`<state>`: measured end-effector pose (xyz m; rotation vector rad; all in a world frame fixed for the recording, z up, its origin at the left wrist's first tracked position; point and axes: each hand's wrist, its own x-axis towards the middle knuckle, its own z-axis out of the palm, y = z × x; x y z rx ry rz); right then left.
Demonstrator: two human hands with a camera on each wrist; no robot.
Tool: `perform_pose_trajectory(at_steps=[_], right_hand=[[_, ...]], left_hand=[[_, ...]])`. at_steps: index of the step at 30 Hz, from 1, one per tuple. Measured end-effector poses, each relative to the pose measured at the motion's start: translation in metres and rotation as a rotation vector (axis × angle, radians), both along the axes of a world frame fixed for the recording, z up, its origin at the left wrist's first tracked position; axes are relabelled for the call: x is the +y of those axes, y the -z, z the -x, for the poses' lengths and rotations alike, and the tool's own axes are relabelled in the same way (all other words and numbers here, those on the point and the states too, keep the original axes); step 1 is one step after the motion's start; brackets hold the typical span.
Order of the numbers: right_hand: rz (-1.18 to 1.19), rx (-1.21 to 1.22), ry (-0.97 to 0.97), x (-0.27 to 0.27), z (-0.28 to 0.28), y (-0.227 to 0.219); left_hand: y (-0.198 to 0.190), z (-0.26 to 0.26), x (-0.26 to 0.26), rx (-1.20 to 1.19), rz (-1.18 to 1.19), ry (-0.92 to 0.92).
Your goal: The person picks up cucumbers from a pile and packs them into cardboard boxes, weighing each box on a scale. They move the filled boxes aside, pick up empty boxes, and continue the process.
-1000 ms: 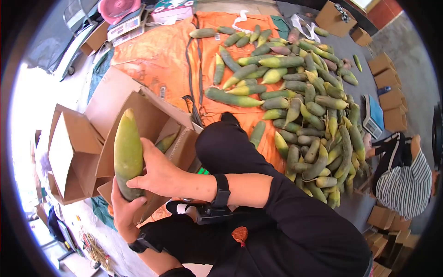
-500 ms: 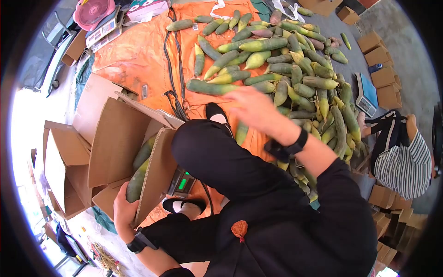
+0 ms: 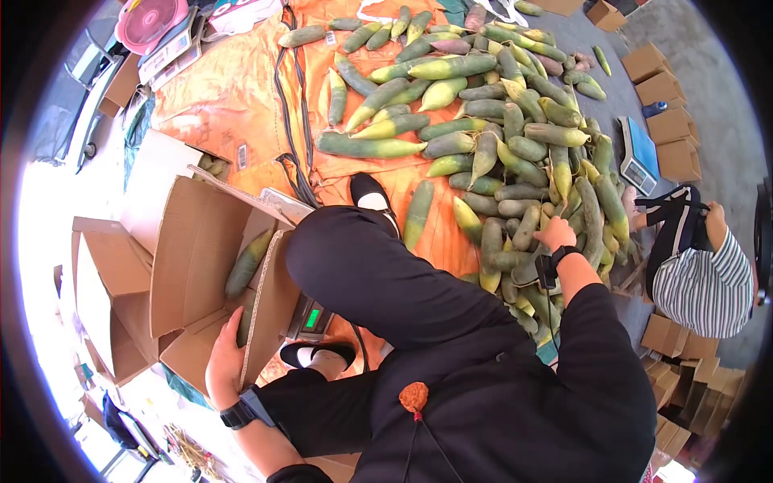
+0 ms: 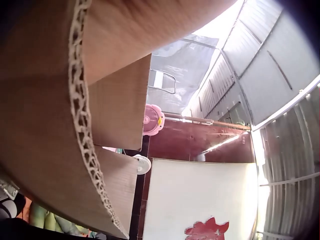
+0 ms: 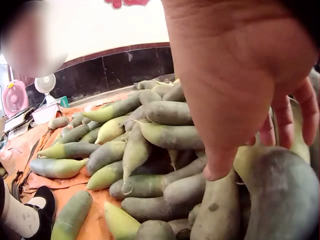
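My left hand [image 3: 225,361] is at the near side of an open cardboard box [image 3: 193,249], fingers extended inside the raised flap [image 3: 270,298]. Beside those fingers lies a green radish [image 3: 246,324], partly hidden by the flap; another green radish [image 3: 250,262] lies deeper in the box. In the left wrist view, my palm [image 4: 150,30] is close to the corrugated edge. My right hand [image 3: 557,233] reaches over the radish pile. Its thumb touches a pale radish [image 5: 215,210], and the loosely bent fingers [image 5: 285,125] hang beyond a thick dark radish [image 5: 282,192].
An orange tarp [image 3: 217,97] lies under the heap. A scale with a green display [image 3: 313,318] stands beside the box. Other cartons [image 3: 121,266] are at left; a blue-topped scale [image 3: 638,153] and a person in stripes [image 3: 704,282] are at right. A pink fan [image 3: 150,24] stands behind.
Both hands held a radish above the box; it is now down inside. My right hand has left it and swung right to the pile. My left fingers have straightened beside the lowered radish.
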<state>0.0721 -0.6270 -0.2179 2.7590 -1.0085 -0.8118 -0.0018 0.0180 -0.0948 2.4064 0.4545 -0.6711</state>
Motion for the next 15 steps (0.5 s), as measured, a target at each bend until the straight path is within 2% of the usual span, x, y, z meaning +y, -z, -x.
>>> perform_pose_trajectory(at_steps=[3, 5, 10, 11, 15], right_hand=[[0.013, -0.035, 0.061, -0.010, 0.002, 0.022], [0.004, -0.041, 0.074, -0.013, 0.000, 0.022], [-0.160, 0.014, 0.027, -0.018, -0.006, 0.011], [-0.142, -0.131, 0.027, -0.014, -0.002, 0.011], [-0.297, -0.306, -0.085, -0.007, -0.012, 0.003]], left_hand=[[0.006, 0.002, 0.009, 0.038, 0.048, 0.039], [0.002, 0.000, 0.004, 0.083, 0.276, -0.274], [-0.007, -0.002, 0.012, -0.084, 0.132, -0.201], [-0.009, -0.002, 0.013, -0.128, 0.069, -0.192], [-0.016, 0.000, 0.018, -0.248, 0.031, -0.187]])
